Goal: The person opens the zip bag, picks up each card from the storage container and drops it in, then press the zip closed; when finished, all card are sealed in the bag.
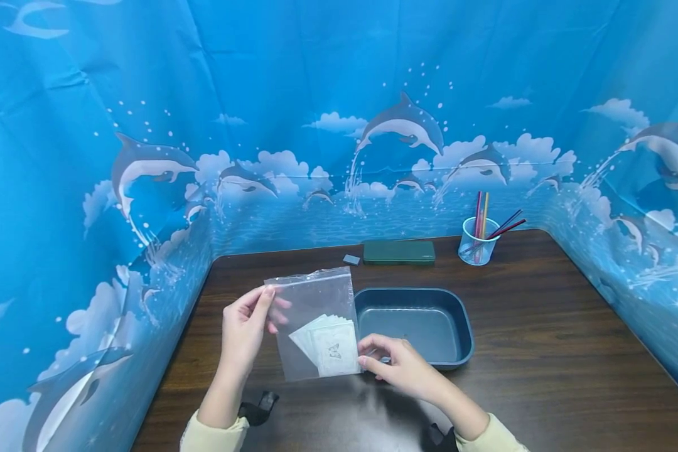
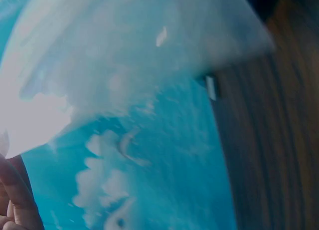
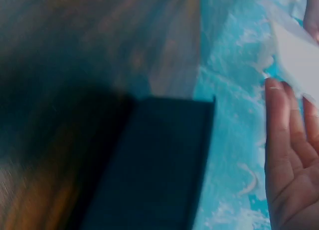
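Note:
A clear zip bag (image 1: 313, 301) hangs upright above the table, its zip strip along the top. Inside, several pale paper squares (image 1: 336, 351) lie fanned in the lower right part, the front one bearing a small dark print. My left hand (image 1: 245, 323) pinches the bag's upper left edge between thumb and fingers, some of which show through the plastic. At the lower right corner, my right hand (image 1: 398, 364) holds the bag's edge with its thumb and fingertips. The left wrist view shows the bag (image 2: 124, 55) blurred and close up.
Behind the bag and right hand stands a dark blue-grey tray (image 1: 466, 320). Farther back are a green case (image 1: 398, 252), a small grey block (image 1: 351, 259) and a mesh cup (image 1: 476, 251) holding several coloured sticks. A dolphin-print curtain (image 1: 294, 207) borders the wooden table (image 1: 548, 339).

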Available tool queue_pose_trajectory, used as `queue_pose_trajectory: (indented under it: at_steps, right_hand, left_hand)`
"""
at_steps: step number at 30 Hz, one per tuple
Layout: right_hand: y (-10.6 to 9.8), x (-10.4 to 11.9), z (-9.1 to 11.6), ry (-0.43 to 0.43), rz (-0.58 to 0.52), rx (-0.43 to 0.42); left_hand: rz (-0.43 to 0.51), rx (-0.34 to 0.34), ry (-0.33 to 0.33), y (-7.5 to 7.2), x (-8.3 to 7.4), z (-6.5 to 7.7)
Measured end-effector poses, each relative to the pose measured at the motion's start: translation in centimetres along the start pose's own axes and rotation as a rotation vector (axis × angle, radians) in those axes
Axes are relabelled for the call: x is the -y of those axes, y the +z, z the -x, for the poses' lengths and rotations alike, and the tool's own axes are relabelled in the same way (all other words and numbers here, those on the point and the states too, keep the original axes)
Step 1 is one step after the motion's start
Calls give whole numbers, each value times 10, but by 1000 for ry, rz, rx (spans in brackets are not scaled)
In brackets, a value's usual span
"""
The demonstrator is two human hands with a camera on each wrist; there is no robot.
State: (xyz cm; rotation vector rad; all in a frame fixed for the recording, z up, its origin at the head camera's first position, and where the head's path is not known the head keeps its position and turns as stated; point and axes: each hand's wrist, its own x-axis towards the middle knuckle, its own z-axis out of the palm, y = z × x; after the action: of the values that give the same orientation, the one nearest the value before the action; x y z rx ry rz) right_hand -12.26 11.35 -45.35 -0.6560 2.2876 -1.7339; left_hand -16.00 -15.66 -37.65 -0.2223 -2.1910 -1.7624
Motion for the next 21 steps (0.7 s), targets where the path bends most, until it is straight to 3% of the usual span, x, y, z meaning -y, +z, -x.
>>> queue_pose_trajectory:
  at_steps: [5,14,18,21]
  right_hand:
    - [15,-5,-2,27,-51,6]
    - [30,-11,-11,28,-171,-118]
    - [34,-16,-14,51,-172,-85]
    - [36,-21,-16,42,-157,-41]
  left_hand:
    - [9,-15,-108,-6,23,-12]
    - [-92,65,-313,-19,77,-35]
    - [-93,128,-398,-22,93,-38]
    - [-87,148,-425,-22,102,-42]
